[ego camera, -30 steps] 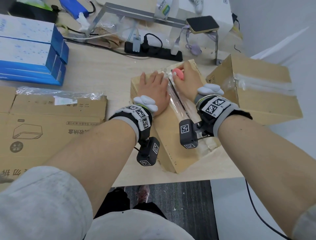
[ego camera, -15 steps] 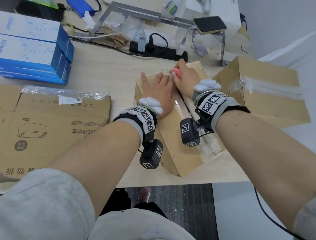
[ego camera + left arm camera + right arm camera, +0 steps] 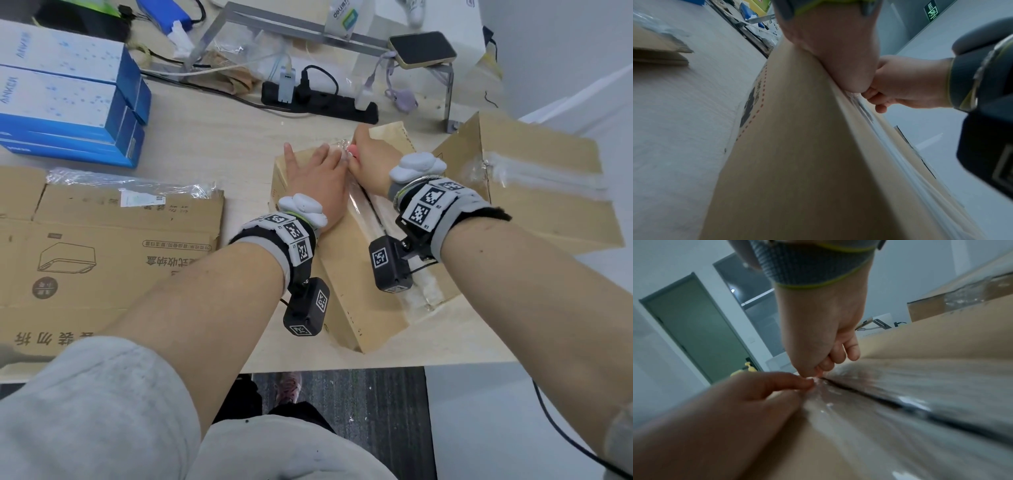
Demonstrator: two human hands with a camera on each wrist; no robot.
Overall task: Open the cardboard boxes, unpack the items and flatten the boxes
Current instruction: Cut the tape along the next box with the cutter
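A taped cardboard box (image 3: 346, 267) lies in the middle of the table, a strip of clear tape (image 3: 364, 219) running along its top seam. My left hand (image 3: 318, 178) presses flat on the box's left flap with its fingers straight. My right hand (image 3: 373, 154) is curled round a small pink cutter (image 3: 352, 152) at the far end of the seam, right beside the left fingertips. The right wrist view shows the right hand (image 3: 818, 331) with its tip down on the tape (image 3: 859, 402); the blade itself is hidden. A second taped box (image 3: 534, 192) stands to the right.
Flattened cardboard (image 3: 102, 246) lies at the left, with blue boxes (image 3: 61, 99) stacked behind it. A black power strip (image 3: 318, 99) with cables and a metal stand (image 3: 308, 27) sit at the back. The table's front edge (image 3: 376, 359) runs just below the box.
My right hand with the pink cutter has slid a little toward the far end of the seam, next to the left fingertips. The left hand stays flat on the box.
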